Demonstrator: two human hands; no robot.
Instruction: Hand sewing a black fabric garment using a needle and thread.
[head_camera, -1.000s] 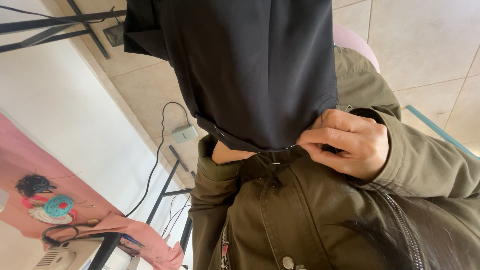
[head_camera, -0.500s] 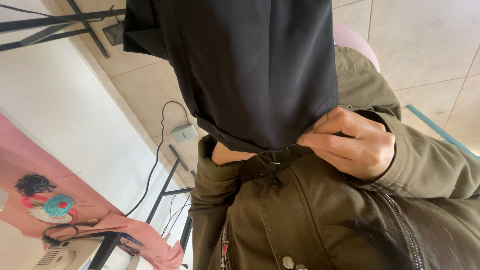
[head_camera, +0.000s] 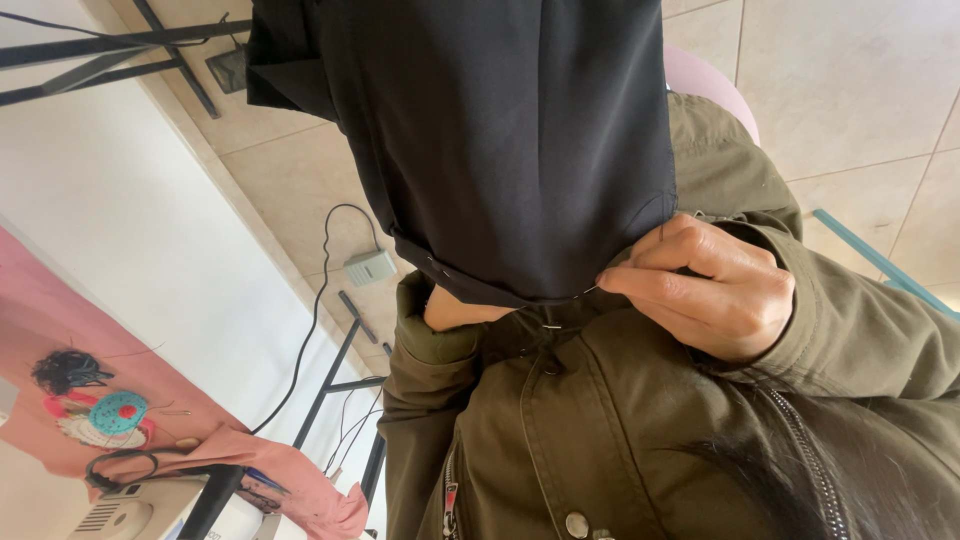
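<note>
Needle lying level at black fabric hem, right hand fingers pinching it, left hand hidden.

Cloth hangs between both hands, above jacket.

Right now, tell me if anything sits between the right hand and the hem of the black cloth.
Nothing visible does. The right hand is already at the hem of the black cloth, its fingertips pinching a thin needle at the fold. The left hand is mostly hidden behind the cloth.
</note>
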